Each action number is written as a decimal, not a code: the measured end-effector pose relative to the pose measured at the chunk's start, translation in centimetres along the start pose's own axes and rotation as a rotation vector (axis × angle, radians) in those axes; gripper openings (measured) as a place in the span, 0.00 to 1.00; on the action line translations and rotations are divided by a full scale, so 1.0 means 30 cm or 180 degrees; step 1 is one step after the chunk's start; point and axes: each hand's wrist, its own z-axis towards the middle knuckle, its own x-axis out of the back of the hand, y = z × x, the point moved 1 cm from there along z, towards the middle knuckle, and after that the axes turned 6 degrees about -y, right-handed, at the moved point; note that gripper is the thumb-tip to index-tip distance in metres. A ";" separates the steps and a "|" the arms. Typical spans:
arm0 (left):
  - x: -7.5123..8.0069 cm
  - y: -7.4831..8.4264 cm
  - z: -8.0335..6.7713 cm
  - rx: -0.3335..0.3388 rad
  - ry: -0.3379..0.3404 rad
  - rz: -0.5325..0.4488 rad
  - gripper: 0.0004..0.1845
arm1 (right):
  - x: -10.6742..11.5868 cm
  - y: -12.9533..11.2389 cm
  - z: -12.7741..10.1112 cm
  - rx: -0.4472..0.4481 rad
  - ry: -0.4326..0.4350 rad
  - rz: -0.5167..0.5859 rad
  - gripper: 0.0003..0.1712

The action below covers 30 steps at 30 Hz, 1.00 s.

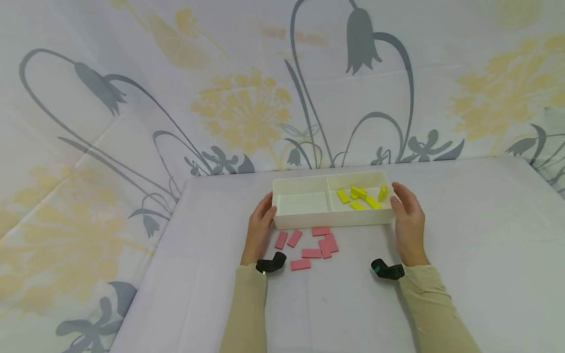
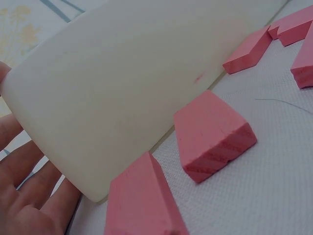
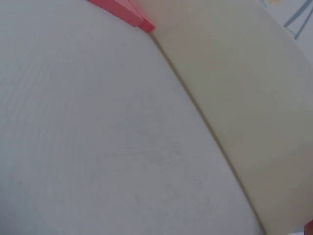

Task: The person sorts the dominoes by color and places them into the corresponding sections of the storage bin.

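A white two-compartment tray (image 1: 304,219) lies between my hands, long side toward me. At its left end my left hand (image 1: 260,225) holds it, thumb (image 2: 4,71) at the rim and fingers (image 2: 29,166) spread along the end wall. My right hand (image 1: 409,225) holds the other end, thumb at the near corner; in the right wrist view only a fingertip shows at the lower right edge. Several yellow blocks (image 1: 372,202) lie in the right compartment, one standing up. The left compartment (image 1: 302,202) shows a bare floor.
Several flat pink blocks (image 1: 311,253) lie on the white cloth in front of the tray, the nearest close to its front wall (image 2: 122,88). Behind the table hangs a flower-patterned curtain (image 1: 247,113). Each wrist wears a black camera (image 1: 387,269).
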 end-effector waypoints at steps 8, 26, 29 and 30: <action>0.002 0.003 -0.006 -0.0031 0.0013 0.0005 0.25 | 0.003 0.040 -0.008 -0.0305 -0.0151 0.0004 0.27; 0.015 -0.004 -0.009 -0.0120 0.0160 -0.0426 0.24 | 0.005 0.057 0.007 -0.0487 -0.0264 -0.0383 0.30; 0.016 0.003 -0.011 -0.0128 0.0319 -0.0742 0.21 | 0.006 0.054 0.007 -0.0474 -0.0288 -0.0446 0.30; 0.016 0.005 -0.012 -0.0104 0.0384 -0.0795 0.20 | 0.006 0.053 0.007 -0.0478 -0.0288 -0.0449 0.30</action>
